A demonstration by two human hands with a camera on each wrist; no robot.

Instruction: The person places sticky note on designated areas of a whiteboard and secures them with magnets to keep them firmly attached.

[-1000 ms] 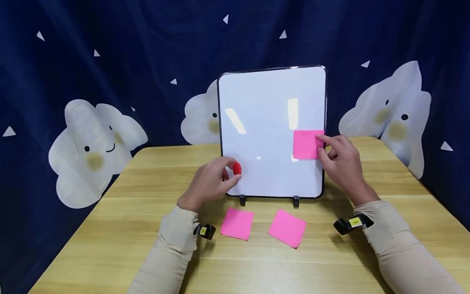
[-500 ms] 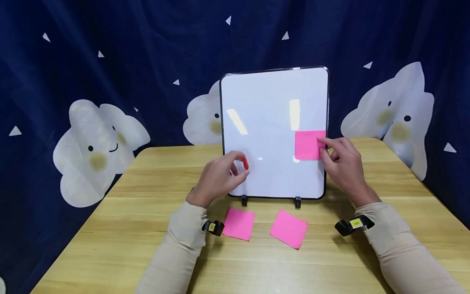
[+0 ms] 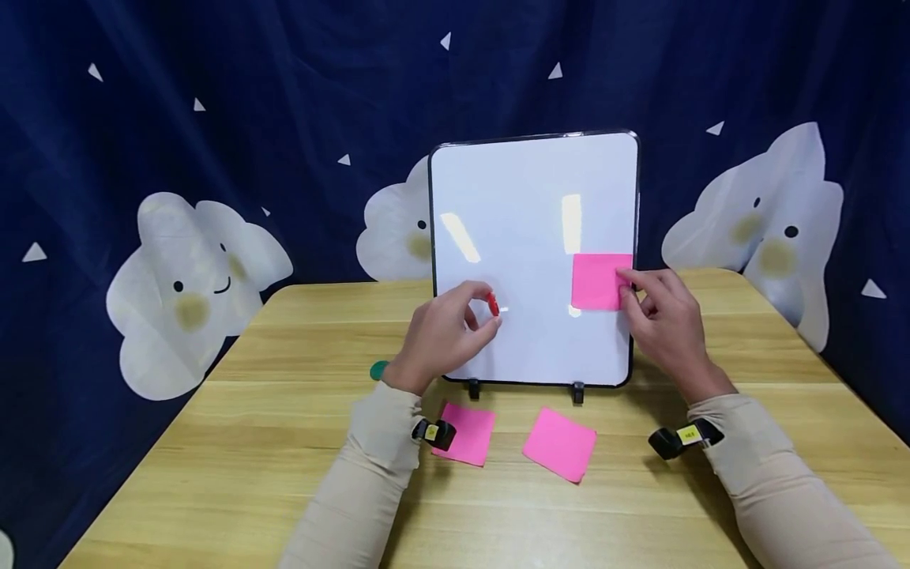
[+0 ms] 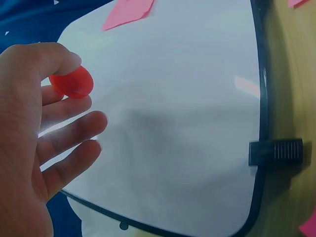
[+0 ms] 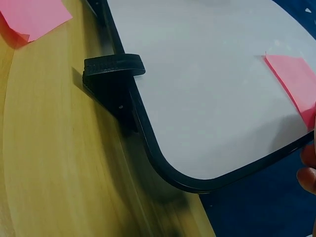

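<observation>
A whiteboard (image 3: pixel 526 197) with a black frame stands upright on the table. My left hand (image 3: pixel 449 333) pinches a red round magnet (image 3: pixel 493 303) between thumb and index finger, in front of the board's lower left part. In the left wrist view the magnet (image 4: pixel 79 83) faces the board and the other fingers are spread below it. At the board's right edge, my right hand (image 3: pixel 668 320) pinches the right side of a pink sticky note (image 3: pixel 596 282), which lies against the white surface. Only a few fingertips (image 5: pixel 307 178) show at the border of the right wrist view.
Two more pink sticky notes, a left one (image 3: pixel 475 433) partly behind the wrist camera and a right one (image 3: pixel 562 444), lie on the table (image 3: pixel 554 521) before the board. Small black feet (image 3: pixel 578 393) support the board. A green disc (image 3: pixel 379 370) lies beside my left wrist.
My left hand has moved right and slightly up with the red magnet, uncovering the green disc. The right hand keeps the sticky note in nearly the same place.
</observation>
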